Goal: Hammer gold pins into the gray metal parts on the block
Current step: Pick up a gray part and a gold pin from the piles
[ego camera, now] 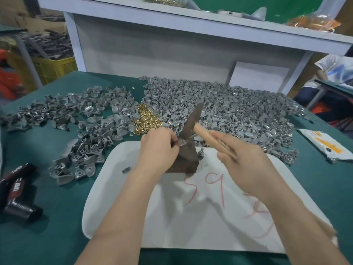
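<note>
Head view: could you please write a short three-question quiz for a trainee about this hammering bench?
1. True or false: the left hand holds a gray part on the block.
2. The hammer is gripped by: A the left hand; B the right hand; C neither.
3. Fill in: the block stands on a white ___.
Key: 1 true; 2 B; 3 tray.
</note>
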The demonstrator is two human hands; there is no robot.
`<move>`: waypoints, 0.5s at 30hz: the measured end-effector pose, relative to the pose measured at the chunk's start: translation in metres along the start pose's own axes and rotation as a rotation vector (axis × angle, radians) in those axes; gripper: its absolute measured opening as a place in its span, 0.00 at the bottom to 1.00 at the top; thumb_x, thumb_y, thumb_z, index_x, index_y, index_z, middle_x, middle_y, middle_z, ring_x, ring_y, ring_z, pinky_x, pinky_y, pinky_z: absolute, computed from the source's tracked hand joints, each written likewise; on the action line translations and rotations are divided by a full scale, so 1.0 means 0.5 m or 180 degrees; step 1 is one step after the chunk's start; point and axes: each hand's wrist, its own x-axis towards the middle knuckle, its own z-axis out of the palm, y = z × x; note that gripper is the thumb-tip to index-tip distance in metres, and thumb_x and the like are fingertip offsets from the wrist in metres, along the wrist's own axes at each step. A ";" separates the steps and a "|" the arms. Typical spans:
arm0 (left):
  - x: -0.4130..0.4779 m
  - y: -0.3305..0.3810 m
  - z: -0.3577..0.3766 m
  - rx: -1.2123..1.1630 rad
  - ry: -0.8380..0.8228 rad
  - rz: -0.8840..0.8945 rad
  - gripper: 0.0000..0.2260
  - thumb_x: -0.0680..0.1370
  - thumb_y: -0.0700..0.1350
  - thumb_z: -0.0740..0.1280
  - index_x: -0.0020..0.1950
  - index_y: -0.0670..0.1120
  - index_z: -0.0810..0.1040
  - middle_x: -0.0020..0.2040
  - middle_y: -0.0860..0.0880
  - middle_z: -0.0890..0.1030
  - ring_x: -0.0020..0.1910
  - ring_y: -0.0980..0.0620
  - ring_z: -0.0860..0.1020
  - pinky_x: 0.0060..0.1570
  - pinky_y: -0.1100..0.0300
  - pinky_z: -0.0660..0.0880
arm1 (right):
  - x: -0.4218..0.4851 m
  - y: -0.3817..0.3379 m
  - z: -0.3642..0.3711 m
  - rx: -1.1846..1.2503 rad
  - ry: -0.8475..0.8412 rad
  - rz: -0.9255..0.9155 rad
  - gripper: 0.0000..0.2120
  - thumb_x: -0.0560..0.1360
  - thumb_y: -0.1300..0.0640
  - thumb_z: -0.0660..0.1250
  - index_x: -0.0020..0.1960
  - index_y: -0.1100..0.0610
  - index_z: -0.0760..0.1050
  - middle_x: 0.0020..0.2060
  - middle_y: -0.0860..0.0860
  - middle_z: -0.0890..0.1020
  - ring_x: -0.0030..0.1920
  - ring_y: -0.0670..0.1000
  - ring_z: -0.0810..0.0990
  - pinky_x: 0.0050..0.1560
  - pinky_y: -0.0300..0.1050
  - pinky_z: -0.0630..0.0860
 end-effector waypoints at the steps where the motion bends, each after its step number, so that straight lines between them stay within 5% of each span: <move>1: 0.002 -0.002 0.001 0.0047 0.0017 0.0006 0.05 0.76 0.45 0.67 0.43 0.50 0.82 0.45 0.51 0.82 0.50 0.46 0.77 0.55 0.50 0.72 | 0.018 0.010 0.005 0.0014 0.0026 0.0092 0.25 0.76 0.57 0.64 0.68 0.35 0.65 0.49 0.43 0.81 0.42 0.48 0.77 0.38 0.35 0.63; 8: 0.009 -0.008 0.006 0.0025 0.0054 -0.0069 0.05 0.78 0.45 0.65 0.45 0.50 0.81 0.49 0.53 0.81 0.53 0.49 0.77 0.57 0.48 0.72 | 0.120 0.051 0.074 0.1490 -0.0343 0.1093 0.11 0.76 0.57 0.65 0.58 0.54 0.70 0.34 0.52 0.79 0.22 0.46 0.72 0.22 0.38 0.68; 12: 0.009 -0.011 0.004 -0.0018 0.0078 -0.0063 0.04 0.78 0.46 0.65 0.48 0.51 0.80 0.50 0.53 0.81 0.54 0.49 0.76 0.58 0.48 0.71 | 0.127 0.079 0.088 0.1128 -0.0463 0.1152 0.09 0.74 0.53 0.69 0.53 0.53 0.75 0.34 0.51 0.82 0.29 0.49 0.78 0.31 0.45 0.75; 15: 0.005 -0.008 0.004 -0.0240 0.0123 -0.0034 0.04 0.78 0.45 0.65 0.48 0.51 0.79 0.48 0.53 0.82 0.53 0.50 0.77 0.59 0.49 0.71 | 0.123 0.084 0.085 0.0185 -0.0242 0.0846 0.12 0.73 0.46 0.68 0.53 0.50 0.79 0.44 0.49 0.82 0.39 0.46 0.77 0.35 0.38 0.70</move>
